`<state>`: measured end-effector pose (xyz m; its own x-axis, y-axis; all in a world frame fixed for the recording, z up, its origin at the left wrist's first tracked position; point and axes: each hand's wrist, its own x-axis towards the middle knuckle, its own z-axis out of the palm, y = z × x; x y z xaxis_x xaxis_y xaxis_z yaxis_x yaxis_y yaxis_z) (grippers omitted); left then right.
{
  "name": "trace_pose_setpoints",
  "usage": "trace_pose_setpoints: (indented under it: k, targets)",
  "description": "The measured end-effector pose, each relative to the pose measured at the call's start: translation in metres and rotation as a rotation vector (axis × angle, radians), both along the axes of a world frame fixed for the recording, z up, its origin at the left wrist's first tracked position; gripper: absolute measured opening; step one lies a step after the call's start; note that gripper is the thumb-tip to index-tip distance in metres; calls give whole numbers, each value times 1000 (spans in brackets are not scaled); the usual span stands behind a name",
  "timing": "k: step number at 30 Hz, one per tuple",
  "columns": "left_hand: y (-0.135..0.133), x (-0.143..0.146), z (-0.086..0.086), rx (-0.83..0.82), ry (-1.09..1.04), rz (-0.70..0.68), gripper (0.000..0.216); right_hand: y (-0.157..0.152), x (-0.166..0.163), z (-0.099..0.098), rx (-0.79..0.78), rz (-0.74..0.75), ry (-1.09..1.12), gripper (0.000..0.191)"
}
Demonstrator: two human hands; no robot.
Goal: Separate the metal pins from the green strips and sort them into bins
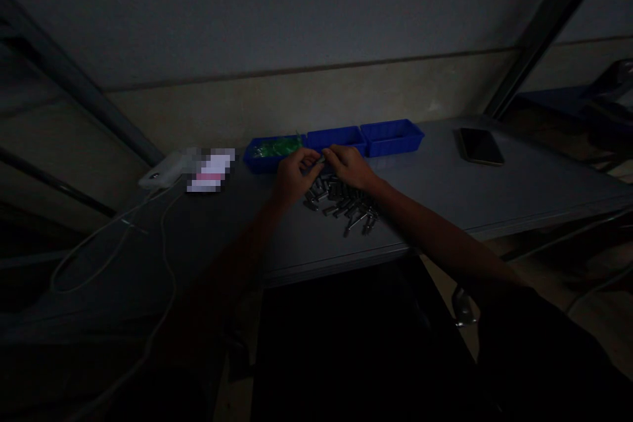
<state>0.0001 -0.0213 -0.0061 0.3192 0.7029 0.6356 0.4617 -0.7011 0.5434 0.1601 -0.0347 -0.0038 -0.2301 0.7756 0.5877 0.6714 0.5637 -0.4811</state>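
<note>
My left hand (295, 176) and my right hand (352, 167) meet over the table, both with fingers closed in a pinch. Between their fingertips is a small metal part (322, 159), mostly covered by the fingers and too dark to name exactly. Just below the hands lies a loose pile of metal bolts and sleeve-like cylinders (341, 198), partly hidden by my right hand and wrist. Behind the hands stand a blue bin with green plastic bags (277, 146), a second blue bin (336, 137) in the middle and a third blue bin (393, 137) on the right.
A dark phone (481, 146) lies on the grey table (435, 191) at the right. On the left are a white device (163, 170) with cables and a blurred-out bright object (211, 171). A wall (316, 89) rises behind, between metal posts. The light is dim.
</note>
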Motion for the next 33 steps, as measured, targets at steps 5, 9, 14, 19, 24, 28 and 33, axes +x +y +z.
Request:
trace_pose_setpoints:
  k: [5, 9, 14, 19, 24, 28, 33]
  targets:
    - [-2, -1, 4, -5, 4, 37, 18, -5, 1, 3, -15, 60, 28, 39]
    - [-3, -2, 5, -34, 31, 43, 26, -6, 2, 3, -1, 87, -6, 36]
    - [-3, -2, 3, -66, -17, -2, 22, -2, 2, 2, 10, 61, -5, 38]
    - [-3, -2, 3, -25, -25, -13, 18, -1, 2, 2, -13, 33, 32, 45]
    - [-2, -2, 4, -45, -14, 19, 18, -5, 1, 3, -29, 78, 65, 42]
    - [-4, -3, 5, -59, 26, 34, 26, -5, 2, 3, -34, 97, 49, 36]
    - [-4, -2, 4, -99, 16, 39, 35, -4, 1, 3, -19, 106, 29, 37]
